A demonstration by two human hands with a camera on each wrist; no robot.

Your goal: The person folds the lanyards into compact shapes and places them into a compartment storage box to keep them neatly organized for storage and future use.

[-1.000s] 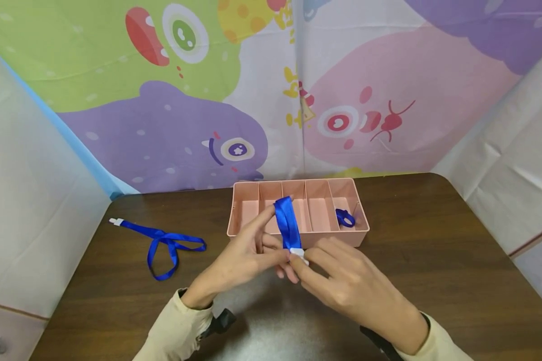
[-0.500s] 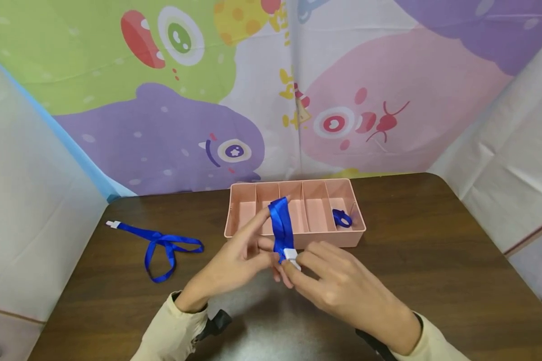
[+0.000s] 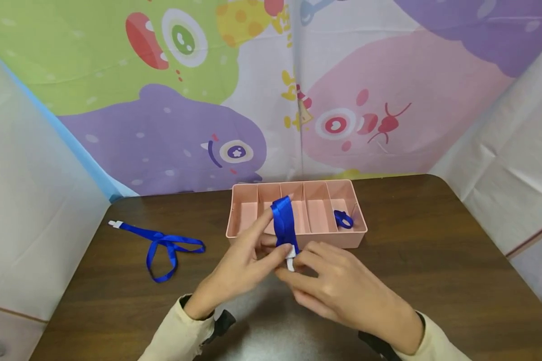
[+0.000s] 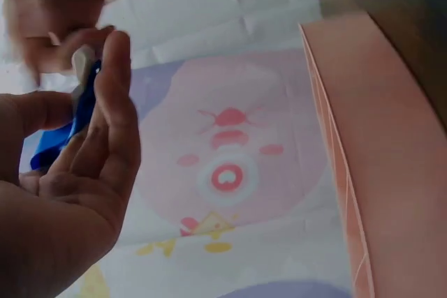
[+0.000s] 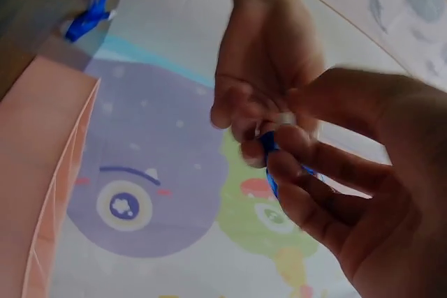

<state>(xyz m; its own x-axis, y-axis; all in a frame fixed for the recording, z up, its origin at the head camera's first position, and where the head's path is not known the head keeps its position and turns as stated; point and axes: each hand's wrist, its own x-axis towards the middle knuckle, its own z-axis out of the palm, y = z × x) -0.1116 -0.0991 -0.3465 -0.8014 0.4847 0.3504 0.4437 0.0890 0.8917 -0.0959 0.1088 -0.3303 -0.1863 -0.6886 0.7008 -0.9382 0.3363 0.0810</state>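
A blue lanyard [image 3: 283, 220] forms a flat loop over the raised index finger of my left hand [image 3: 241, 265]. The left thumb pins its lower end against the other fingers, right at the white plastic clip [image 3: 290, 252]. From the right, my right hand [image 3: 348, 288] has its curled fingers and thumb around the clip's lower end. Seen in the left wrist view, the pale clip [image 4: 82, 62] stands up between both hands, with the blue strap [image 4: 56, 146] below it. Fingers partly hide the strap in the right wrist view.
Behind the hands stands a pink divided box [image 3: 293, 241]; a coiled blue lanyard [image 3: 344, 219] lies in its rightmost compartment. Another blue lanyard [image 3: 162, 238] with a white clip lies loosely looped on the wooden table [image 3: 433, 250], left. A cartoon cloth [image 3: 185, 135] hangs behind.
The white clip has turned from slanting toward the right hand to pointing down. My left thumb has come over onto the clip, and the right fingers have shifted to its lower end.
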